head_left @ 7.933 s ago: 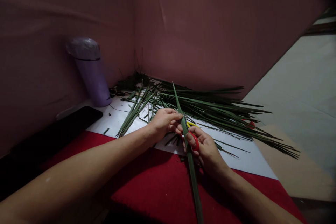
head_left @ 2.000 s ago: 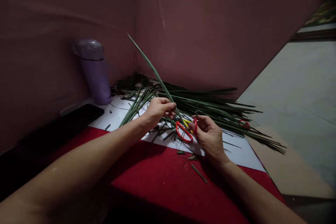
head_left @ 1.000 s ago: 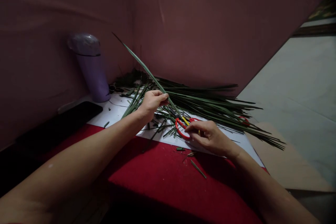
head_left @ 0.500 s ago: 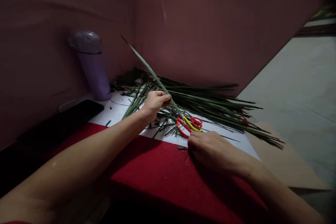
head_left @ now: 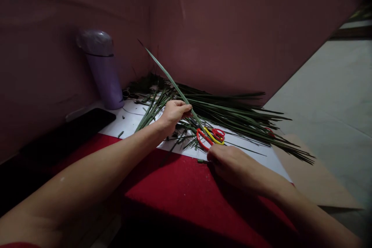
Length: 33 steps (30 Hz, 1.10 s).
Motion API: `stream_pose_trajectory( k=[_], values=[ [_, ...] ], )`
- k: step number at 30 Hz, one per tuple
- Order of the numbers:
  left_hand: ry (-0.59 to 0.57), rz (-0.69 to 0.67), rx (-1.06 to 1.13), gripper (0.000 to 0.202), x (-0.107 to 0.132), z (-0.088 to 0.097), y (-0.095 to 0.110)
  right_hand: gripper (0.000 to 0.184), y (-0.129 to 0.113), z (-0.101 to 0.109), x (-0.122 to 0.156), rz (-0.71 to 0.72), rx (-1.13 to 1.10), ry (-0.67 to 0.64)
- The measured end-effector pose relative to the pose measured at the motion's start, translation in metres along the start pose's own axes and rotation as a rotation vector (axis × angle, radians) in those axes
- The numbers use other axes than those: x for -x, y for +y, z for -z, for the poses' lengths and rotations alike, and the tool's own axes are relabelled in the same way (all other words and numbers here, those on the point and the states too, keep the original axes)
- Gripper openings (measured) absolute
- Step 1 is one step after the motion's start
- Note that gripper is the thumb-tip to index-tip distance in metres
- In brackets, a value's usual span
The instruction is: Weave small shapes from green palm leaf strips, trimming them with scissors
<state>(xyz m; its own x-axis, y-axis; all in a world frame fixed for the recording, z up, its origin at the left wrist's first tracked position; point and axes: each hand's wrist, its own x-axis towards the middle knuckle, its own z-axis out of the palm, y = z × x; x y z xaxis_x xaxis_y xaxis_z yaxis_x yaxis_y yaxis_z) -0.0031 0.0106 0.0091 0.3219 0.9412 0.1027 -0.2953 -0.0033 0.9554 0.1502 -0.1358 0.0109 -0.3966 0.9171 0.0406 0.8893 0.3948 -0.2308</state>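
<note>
My left hand (head_left: pixel 174 111) is closed on a long green leaf strip (head_left: pixel 162 69) that slants up and to the left from the fingers. My right hand (head_left: pixel 229 162) rests knuckles up on the red cloth (head_left: pixel 174 190), at the near edge of the white sheet (head_left: pixel 258 155). Its fingers are curled down and hide whatever is under them. Red-and-yellow scissors (head_left: pixel 210 136) lie free on the sheet just beyond that hand. A small green offcut (head_left: pixel 200 161) lies beside the right hand's fingertips.
A pile of long green leaves (head_left: pixel 238 116) spreads across the sheet toward the right. A purple flask (head_left: pixel 101 69) stands at the back left by the pink wall. A black flat object (head_left: pixel 72 131) lies at the left, and brown cardboard (head_left: pixel 308 178) at the right.
My right hand has set the scissors down on the white sheet and moved back onto the red cloth, fingers curling down. The left hand keeps holding the leaf, tilted up.
</note>
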Motion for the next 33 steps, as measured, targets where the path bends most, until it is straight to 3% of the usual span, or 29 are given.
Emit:
stream_pose_trajectory(
  k=[6, 10, 18, 27, 33],
  values=[
    [-0.051, 0.012, -0.093, 0.016, 0.001, 0.000, -0.005, 0.005, 0.005, 0.013, -0.028, -0.266, -0.994, 0.239],
    [-0.134, 0.069, -0.103, 0.018, 0.004, -0.002, -0.006, 0.010, 0.003, 0.012, -0.044, -0.323, -1.295, 0.320],
    [-0.315, 0.169, -0.093, 0.018, 0.008, -0.003, -0.010, 0.012, 0.009, -0.004, -0.043, -0.366, -1.483, 0.406],
    [-0.436, 0.240, -0.137, 0.018, 0.014, -0.006, -0.010, 0.010, 0.012, -0.009, -0.039, -0.371, -1.549, 0.415],
    [-0.438, 0.243, -0.136, 0.020, 0.013, -0.004, -0.012, 0.008, 0.014, -0.013, -0.040, -0.377, -1.480, 0.528]
  ],
)
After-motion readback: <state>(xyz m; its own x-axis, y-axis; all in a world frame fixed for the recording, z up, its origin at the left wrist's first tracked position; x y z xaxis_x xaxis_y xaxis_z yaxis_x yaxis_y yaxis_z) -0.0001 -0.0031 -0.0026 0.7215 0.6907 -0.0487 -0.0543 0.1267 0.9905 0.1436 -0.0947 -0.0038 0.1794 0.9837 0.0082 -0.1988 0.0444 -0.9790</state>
